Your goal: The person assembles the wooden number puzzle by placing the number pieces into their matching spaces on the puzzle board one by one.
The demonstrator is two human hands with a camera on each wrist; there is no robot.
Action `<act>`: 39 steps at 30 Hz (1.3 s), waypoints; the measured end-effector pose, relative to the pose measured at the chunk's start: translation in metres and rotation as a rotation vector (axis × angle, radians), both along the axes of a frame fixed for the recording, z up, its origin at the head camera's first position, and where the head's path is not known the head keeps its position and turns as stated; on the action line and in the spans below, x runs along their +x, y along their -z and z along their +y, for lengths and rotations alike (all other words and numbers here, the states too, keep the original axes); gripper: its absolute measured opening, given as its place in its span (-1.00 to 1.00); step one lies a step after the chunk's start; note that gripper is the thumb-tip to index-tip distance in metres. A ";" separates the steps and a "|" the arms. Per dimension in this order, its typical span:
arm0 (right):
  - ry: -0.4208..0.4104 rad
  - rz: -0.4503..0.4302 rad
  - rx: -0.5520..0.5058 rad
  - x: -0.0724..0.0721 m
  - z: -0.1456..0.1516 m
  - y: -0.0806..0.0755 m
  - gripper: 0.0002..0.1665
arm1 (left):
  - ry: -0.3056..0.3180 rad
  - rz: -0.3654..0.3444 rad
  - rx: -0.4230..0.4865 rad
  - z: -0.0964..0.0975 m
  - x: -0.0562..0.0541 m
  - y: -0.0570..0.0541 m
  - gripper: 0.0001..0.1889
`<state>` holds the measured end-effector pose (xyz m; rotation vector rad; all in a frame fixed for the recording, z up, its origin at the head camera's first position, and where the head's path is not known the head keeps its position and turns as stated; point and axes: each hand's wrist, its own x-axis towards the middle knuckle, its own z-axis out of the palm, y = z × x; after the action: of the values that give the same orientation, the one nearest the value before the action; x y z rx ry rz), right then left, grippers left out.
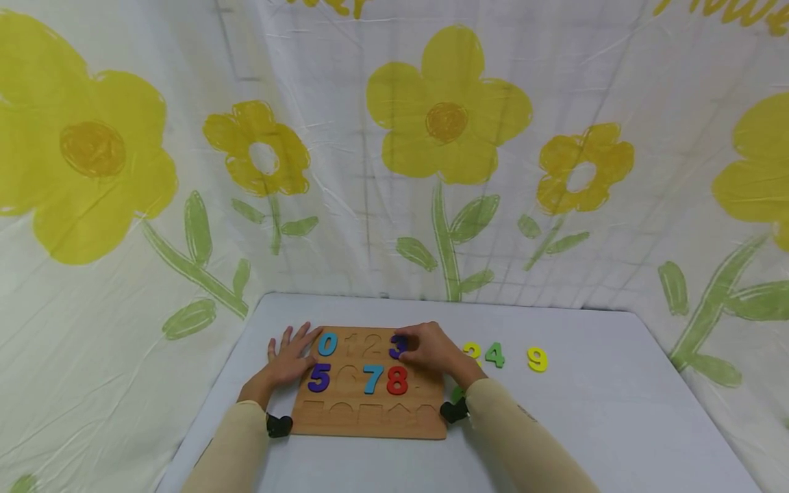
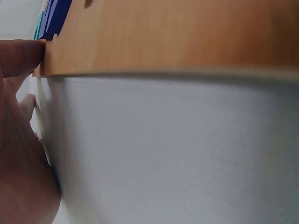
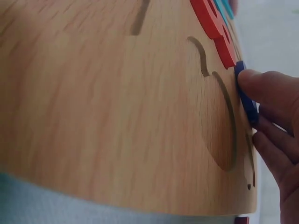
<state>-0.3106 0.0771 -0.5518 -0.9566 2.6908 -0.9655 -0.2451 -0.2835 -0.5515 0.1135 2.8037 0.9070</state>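
Observation:
A wooden number puzzle board (image 1: pixel 335 426) lies flat on the table. My right hand (image 1: pixel 434 350) pinches the dark purple number 3 piece (image 1: pixel 395 348) between thumb and fingers at the board's top row; in the right wrist view the 3 (image 3: pixel 246 95) sits low against the wood, beside the red 8 (image 3: pixel 210 23). My left hand (image 1: pixel 288 361) rests at the board's left edge with fingers spread and the thumb (image 2: pixel 21 57) touching that edge. In the board sit a blue 0 (image 1: pixel 327 344), a purple 5 (image 1: pixel 318 377), a blue 7 (image 1: pixel 372 378) and the red 8.
Right of the board lie a yellow piece (image 1: pixel 472 350), partly hidden by my right wrist, a green 4 (image 1: pixel 495 355) and a yellow 9 (image 1: pixel 537 359). Another green piece (image 1: pixel 457 394) shows beneath the right forearm. A flower-printed curtain (image 1: pixel 345 260) hangs behind the white table (image 1: pixel 616 411).

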 end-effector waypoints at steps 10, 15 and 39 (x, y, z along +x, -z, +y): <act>0.007 0.030 0.050 0.001 -0.004 -0.001 -0.39 | 0.004 0.050 0.025 -0.004 -0.002 0.009 -0.22; 0.008 0.029 0.065 0.000 -0.005 -0.004 -0.39 | 0.006 0.046 0.004 -0.006 -0.006 0.014 -0.23; 0.058 0.023 0.005 0.012 0.018 -0.031 -0.33 | 0.002 0.015 -0.022 -0.002 -0.002 0.002 -0.22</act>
<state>-0.2983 0.0947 -0.5205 -0.8992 2.7525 -0.9636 -0.2470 -0.2858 -0.5531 0.1211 2.8258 0.8787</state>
